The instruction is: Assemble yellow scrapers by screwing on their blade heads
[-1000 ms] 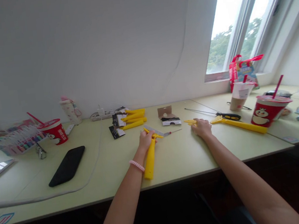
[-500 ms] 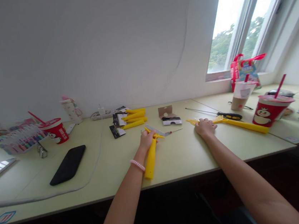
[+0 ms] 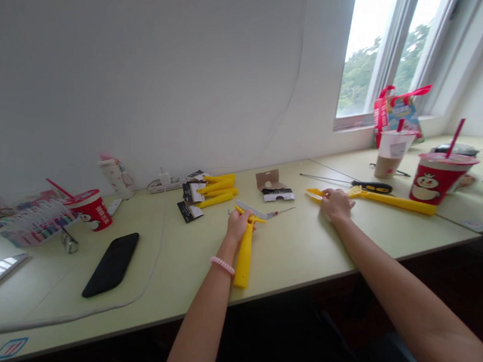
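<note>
The left hand has its fingers wrapped around the head of a yellow-handled tool, closed with no visible slack, the handle slanting down toward the table's near edge; a pale flat blade shows just beyond that head, with a small screwdriver lying near its tip; the right hand is low over the table, thumb and fingers closed on the near end of a yellow piece (whether this joins anything beneath the palm, I cannot tell); just beside that hand, on its right, a long yellow tool lies toward a red cup; behind it rests a black-handled screwdriver, its shaft pointing left; an opened cardboard box sits between the hands, farther back, and a pile of yellow handles lies left of it.
</note>
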The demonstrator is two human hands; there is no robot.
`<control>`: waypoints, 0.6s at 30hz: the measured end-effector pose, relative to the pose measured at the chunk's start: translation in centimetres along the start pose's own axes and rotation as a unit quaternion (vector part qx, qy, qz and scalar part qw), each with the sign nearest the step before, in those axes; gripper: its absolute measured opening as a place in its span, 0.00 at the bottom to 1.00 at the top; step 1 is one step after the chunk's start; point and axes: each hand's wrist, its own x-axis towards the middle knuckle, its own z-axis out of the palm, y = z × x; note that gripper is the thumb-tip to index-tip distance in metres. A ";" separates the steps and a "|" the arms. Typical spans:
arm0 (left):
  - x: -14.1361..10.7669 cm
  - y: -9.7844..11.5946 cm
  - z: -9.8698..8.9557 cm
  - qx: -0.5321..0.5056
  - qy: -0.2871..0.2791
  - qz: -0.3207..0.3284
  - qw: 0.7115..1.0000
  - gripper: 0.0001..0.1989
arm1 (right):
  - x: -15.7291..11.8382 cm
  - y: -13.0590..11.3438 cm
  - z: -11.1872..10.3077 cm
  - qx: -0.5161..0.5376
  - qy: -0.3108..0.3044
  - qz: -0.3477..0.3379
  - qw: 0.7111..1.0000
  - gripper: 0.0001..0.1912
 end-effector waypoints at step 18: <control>0.5 -0.5 0.0 0.045 -0.004 0.025 0.999 0.06 | -2.5 -8.4 -2.2 0.720 -0.249 0.050 0.646 0.09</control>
